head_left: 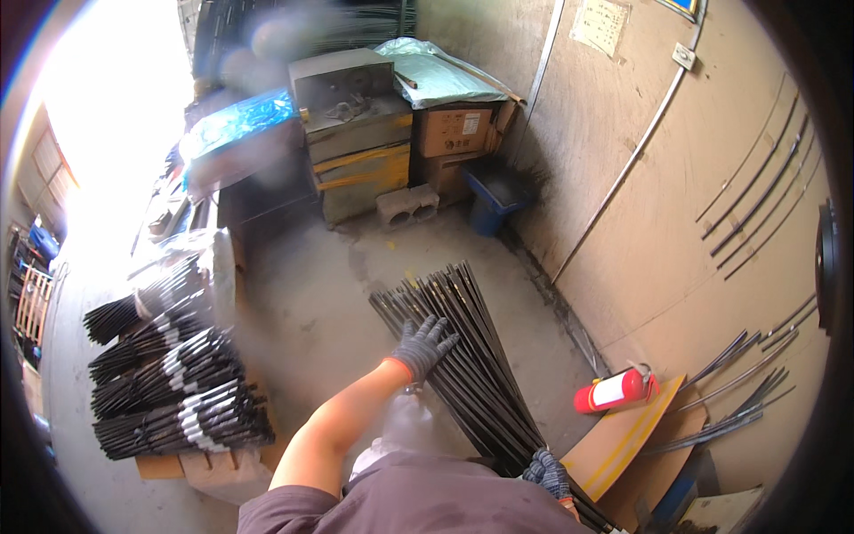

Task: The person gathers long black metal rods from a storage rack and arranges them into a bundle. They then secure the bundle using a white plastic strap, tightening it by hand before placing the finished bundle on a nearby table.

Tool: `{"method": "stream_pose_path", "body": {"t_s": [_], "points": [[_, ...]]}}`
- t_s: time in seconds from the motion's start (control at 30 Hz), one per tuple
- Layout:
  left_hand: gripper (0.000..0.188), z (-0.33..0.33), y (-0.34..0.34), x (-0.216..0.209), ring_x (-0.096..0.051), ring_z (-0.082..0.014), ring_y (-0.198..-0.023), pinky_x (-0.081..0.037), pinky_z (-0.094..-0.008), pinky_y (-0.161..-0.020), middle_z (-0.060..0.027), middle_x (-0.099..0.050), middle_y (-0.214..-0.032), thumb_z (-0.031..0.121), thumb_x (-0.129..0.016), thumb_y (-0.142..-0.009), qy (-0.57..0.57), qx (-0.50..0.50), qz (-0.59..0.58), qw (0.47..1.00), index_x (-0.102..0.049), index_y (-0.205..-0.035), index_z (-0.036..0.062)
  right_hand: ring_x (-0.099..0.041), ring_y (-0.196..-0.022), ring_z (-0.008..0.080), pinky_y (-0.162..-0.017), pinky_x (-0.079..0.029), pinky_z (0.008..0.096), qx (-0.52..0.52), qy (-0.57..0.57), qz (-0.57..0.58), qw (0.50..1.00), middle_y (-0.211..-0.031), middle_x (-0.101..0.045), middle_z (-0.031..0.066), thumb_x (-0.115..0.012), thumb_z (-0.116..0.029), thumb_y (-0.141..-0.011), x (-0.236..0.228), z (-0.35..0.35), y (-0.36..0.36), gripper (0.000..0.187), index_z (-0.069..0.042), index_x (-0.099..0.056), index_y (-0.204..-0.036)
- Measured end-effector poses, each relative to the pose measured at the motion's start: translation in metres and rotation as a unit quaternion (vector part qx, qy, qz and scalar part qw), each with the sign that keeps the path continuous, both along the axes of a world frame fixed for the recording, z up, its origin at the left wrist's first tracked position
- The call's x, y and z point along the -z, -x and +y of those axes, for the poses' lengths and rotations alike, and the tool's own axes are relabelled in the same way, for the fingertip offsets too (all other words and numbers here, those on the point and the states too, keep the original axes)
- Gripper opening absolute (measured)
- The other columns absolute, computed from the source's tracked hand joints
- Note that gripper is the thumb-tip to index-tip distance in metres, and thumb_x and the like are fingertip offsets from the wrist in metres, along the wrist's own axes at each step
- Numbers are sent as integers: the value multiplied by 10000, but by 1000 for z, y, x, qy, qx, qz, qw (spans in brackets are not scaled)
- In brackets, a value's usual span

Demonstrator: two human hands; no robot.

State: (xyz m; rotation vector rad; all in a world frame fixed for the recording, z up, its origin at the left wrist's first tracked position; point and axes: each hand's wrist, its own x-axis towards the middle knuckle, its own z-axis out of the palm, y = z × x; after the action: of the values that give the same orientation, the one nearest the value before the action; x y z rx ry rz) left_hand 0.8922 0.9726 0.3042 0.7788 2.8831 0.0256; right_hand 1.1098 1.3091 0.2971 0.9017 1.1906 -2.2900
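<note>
A large bundle of long black rods (pixel 476 356) slants across in front of my body, its far ends fanned out and its near ends running off past my right side. My left hand (pixel 425 347), in a dark grey striped glove with an orange cuff, lies on the left side of the bundle with its fingers spread. Lower down, my right hand (pixel 548 473) wears a matching glove and is closed around the near part of the rods. Some of its fingers are hidden against the bundle.
Several tied bundles of black rods (pixel 178 392) lie stacked to the left. A red fire extinguisher (pixel 614 390) stands by the right wall near leaning cardboard (pixel 623 436). Farther off are a blue bin (pixel 487 200), a hollow block (pixel 407 206), cartons (pixel 452 132) and a metal cabinet (pixel 360 160).
</note>
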Motion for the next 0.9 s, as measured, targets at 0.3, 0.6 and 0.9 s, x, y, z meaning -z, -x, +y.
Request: {"method": "stream_pose_path", "body": {"t_s": [0.3, 0.6, 0.9], "points": [[1004, 28, 240, -15, -215, -364, -1377, -235, -651, -1025, -165, -215, -1495, 211, -772, -590, -1, 86, -14, 996, -247, -1446, 209, -323, -422, 89, -406, -279, 255, 82, -176, -58, 979, -522, -362, -59, -533, -208, -881, -2, 11, 172, 269, -186, -430, -633], [1087, 124, 417, 1, -152, -343, -1403, -197, -698, -1014, -143, -159, -1519, 269, -807, -580, -19, 197, -58, 979, -178, -1466, 228, -270, -428, 102, -413, -244, 269, 99, -33, -34, 994, -505, -271, -60, -565, -258, -872, -50, 9, 389, 322, -216, -372, -618], [1124, 201, 629, 3, -133, -344, -1405, -170, -705, -1012, -157, -132, -1523, 379, -809, -573, -47, 195, -67, 977, -175, -1458, 103, -265, -393, 104, -394, -243, 271, 185, -75, -3, 980, -471, -301, -45, -562, -210, -864, -59, 66, 619, 288, -158, -413, -623]]}}
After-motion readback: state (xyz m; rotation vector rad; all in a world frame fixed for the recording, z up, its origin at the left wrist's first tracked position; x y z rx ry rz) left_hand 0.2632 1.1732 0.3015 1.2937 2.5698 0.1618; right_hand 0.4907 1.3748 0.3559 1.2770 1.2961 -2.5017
